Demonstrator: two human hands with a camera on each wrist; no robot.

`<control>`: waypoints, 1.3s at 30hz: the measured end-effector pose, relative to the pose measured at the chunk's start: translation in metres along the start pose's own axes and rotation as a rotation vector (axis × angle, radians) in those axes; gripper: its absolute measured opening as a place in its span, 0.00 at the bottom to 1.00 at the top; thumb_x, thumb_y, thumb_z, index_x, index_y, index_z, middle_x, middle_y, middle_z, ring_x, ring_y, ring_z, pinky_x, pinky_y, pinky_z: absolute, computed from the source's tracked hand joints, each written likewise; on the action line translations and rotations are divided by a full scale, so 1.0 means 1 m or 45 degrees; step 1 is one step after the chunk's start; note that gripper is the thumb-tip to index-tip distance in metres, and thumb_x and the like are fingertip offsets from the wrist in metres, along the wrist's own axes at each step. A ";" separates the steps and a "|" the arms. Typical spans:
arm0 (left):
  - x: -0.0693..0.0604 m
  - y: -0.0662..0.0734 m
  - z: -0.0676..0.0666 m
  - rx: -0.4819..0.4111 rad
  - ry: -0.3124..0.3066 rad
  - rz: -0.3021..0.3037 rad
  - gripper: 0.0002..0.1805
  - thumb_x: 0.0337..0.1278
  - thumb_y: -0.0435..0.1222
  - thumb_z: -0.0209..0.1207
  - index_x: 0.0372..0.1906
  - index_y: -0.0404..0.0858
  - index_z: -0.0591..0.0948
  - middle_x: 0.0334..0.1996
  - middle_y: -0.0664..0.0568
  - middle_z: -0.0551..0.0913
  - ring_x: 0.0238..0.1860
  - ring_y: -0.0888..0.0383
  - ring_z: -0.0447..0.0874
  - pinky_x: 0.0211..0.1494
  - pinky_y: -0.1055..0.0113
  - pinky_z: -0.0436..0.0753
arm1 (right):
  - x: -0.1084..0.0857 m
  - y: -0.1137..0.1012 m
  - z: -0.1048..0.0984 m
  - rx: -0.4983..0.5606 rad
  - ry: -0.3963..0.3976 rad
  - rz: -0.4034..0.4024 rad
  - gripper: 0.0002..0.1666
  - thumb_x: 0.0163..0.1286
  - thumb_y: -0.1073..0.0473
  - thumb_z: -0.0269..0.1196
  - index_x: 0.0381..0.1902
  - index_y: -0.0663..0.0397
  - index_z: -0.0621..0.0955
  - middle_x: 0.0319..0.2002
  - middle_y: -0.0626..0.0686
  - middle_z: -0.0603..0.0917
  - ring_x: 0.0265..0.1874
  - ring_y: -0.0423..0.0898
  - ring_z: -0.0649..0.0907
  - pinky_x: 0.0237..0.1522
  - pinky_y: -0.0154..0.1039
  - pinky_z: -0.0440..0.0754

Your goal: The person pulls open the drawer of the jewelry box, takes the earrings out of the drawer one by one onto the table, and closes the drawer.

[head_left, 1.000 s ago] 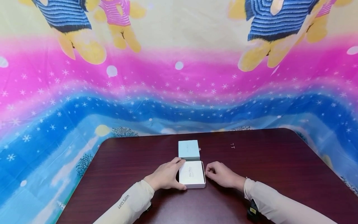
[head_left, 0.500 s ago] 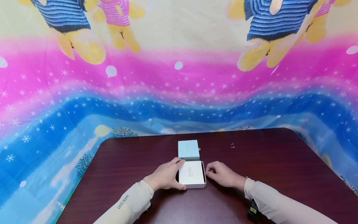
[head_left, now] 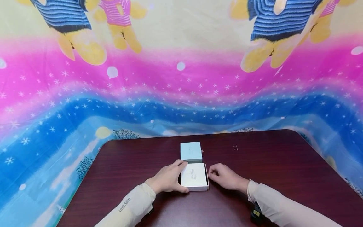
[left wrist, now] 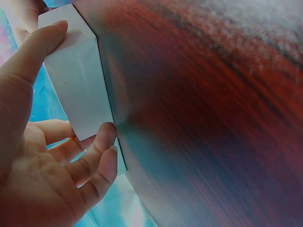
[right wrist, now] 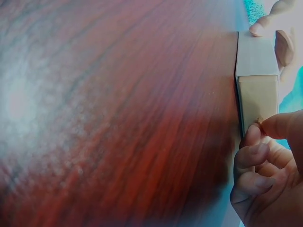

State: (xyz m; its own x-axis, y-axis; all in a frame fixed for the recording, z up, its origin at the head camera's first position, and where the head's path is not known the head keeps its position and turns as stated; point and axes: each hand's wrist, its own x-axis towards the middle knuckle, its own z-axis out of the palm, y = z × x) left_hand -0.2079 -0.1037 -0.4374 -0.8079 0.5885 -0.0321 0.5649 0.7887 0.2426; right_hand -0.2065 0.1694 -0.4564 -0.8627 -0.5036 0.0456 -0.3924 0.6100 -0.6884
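A white drawer-style box point(head_left: 194, 176) with small print on its lid lies flat on the dark wood table. My left hand point(head_left: 167, 178) grips its sleeve from the left, thumb on the near side and fingers at the far side. In the left wrist view the thumb presses the white sleeve point(left wrist: 78, 85). From the sleeve's right end a beige inner drawer point(right wrist: 258, 94) sticks out slightly. My right hand point(head_left: 225, 177) pinches a small brownish pull tab point(right wrist: 258, 122) on that drawer between thumb and index finger. The drawer's contents are hidden.
Directly behind the white box stands a pale blue box point(head_left: 191, 151) with a small tab at its right side. Two tiny white T-shaped pieces point(head_left: 235, 147) lie farther back on the right of the table point(head_left: 136, 157). A patterned curtain point(head_left: 181, 82) hangs behind the table.
The inner drawer's edge shows very slightly more at the right end of the white box than one second ago. Both hands stay practically in place.
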 end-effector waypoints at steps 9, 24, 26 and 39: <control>-0.001 0.000 -0.001 -0.006 -0.006 -0.003 0.58 0.39 0.61 0.75 0.76 0.40 0.67 0.70 0.49 0.72 0.65 0.53 0.79 0.62 0.58 0.81 | 0.000 0.000 0.002 -0.010 0.012 -0.006 0.12 0.71 0.66 0.59 0.27 0.51 0.83 0.21 0.41 0.77 0.21 0.33 0.73 0.29 0.29 0.73; 0.001 0.002 -0.002 -0.001 0.002 0.001 0.58 0.39 0.61 0.75 0.76 0.39 0.66 0.70 0.49 0.72 0.64 0.53 0.79 0.62 0.58 0.82 | -0.001 0.000 -0.002 0.025 0.001 0.014 0.12 0.72 0.65 0.59 0.28 0.51 0.84 0.21 0.42 0.78 0.21 0.32 0.74 0.29 0.29 0.73; 0.001 0.002 -0.002 -0.002 0.005 0.006 0.58 0.39 0.61 0.75 0.75 0.39 0.67 0.70 0.48 0.72 0.64 0.53 0.79 0.62 0.58 0.82 | -0.001 0.001 -0.002 0.021 0.001 0.014 0.12 0.72 0.64 0.59 0.28 0.51 0.83 0.21 0.42 0.78 0.21 0.32 0.74 0.29 0.29 0.73; 0.000 0.000 -0.001 0.003 0.005 0.014 0.57 0.40 0.60 0.75 0.75 0.38 0.67 0.70 0.48 0.72 0.64 0.54 0.80 0.61 0.59 0.82 | 0.000 0.002 -0.003 0.022 -0.001 0.000 0.12 0.73 0.64 0.59 0.29 0.50 0.83 0.22 0.42 0.79 0.21 0.32 0.74 0.29 0.30 0.74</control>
State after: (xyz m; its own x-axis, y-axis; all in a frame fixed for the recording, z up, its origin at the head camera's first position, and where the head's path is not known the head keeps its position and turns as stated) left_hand -0.2076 -0.1037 -0.4368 -0.8021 0.5966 -0.0256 0.5743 0.7825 0.2407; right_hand -0.2080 0.1729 -0.4557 -0.8624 -0.5042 0.0455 -0.3872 0.5991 -0.7008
